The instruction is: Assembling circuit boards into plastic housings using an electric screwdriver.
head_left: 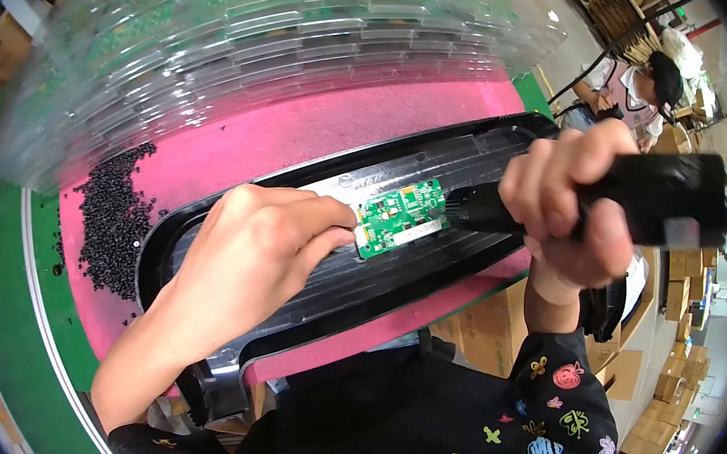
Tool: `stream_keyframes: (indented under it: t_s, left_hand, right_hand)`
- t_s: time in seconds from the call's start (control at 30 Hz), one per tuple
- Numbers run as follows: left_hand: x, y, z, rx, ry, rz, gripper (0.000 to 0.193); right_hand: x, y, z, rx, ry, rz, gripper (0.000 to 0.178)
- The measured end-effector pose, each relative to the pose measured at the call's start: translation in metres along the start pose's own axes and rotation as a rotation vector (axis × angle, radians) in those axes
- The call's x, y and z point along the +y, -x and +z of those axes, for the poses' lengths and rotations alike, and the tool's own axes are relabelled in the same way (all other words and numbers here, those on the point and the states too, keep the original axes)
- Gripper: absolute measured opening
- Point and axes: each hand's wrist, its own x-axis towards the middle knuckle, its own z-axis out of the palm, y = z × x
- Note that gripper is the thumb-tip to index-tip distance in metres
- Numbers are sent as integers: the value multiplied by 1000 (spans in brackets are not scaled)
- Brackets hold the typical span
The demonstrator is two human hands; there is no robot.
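A green circuit board with white connectors on its left edge lies in a long, shallow black plastic housing. The fingertips of my left hand are pinched together on the board's left edge, over a connector. Wrapped around a black power screwdriver is my right hand, slightly blurred. The tool lies almost level in the picture, its narrow nose at the board's right edge. Its bit is hidden, so I cannot tell whether it touches a screw.
Many small black screws are heaped on the pink mat at the left. Stacked clear plastic trays with green boards rise along the back. Cardboard boxes stand below the table's near edge. Another person sits at the far right.
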Motion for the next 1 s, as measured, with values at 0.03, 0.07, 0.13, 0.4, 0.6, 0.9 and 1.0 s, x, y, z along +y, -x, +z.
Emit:
stream_keyframes:
  t_s: [0.03, 0.07, 0.13, 0.4, 0.6, 0.9, 1.0]
  left_hand:
    - [2, -1, -1, -7, 15, -19, 11]
    - [3, -2, -2, -8, 10, -18, 11]
    - [5, -3, -3, -26, 82, -40, 11]
    - [-1, -5, -5, 32, 189, 65, 15]
    - [-9, -4, -7, -2, 218, 70, 16]
    - [-8, 1, -8, 40, 0, -146, 10]
    - [-7, 1, -8, 17, 1, -167, 7]
  right_hand:
    - [-3, -3, 3, -23, -114, -46, 31]
    - [-9, -5, 7, -41, -223, -91, 30]
    - [-18, -10, 21, -18, -360, -195, 27]
    - [-11, -23, 39, -125, -428, -255, 30]
    - [-3, -29, 43, -140, -461, -252, 32]
    - [11, -23, 44, -29, -99, 57, 31]
    - [16, -23, 43, -26, -92, 68, 31]
